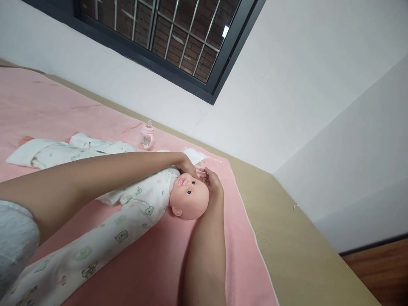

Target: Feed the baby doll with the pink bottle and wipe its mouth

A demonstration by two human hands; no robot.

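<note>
**A:** Pink cloth (153, 263) covers most of the wooden surface (287, 238), and a barred window (165, 38) sits in the white wall at the upper middle of the frame. What is at the far left?

**B:** A grey sleeve (14, 242) at the lower left edge, cut off by the frame. Above it, at middle left, lies a white printed garment (54, 154); its far end is hard to read.

**A:** And further in?

**B:** The left forearm crosses from lower left toward the centre and hides part of the doll (140, 208). The doll lies on the pink cloth, wrapped in white fabric with small animal prints, feet toward the lower left corner and cut off there, head at centre frame.

**A:** What is the left hand doing?

**B:** The left hand (186, 165) rests at the doll's neck, just above the face. Its fingers curl down behind the head, so I cannot tell whether they pinch anything.

**A:** Anything behind it?

**B:** A small pink baby bottle (147, 136) stands upright near the cloth's far edge, well apart from the hands. A white folded cloth (195, 155) lies to its right, partly hidden by the left hand.

**A:** And the right side?

**B:** The right hand (213, 182) comes up from the bottom middle, touching the top of the doll's head, fingers bent close together against it. The fingertips are hidden behind the head.
</note>
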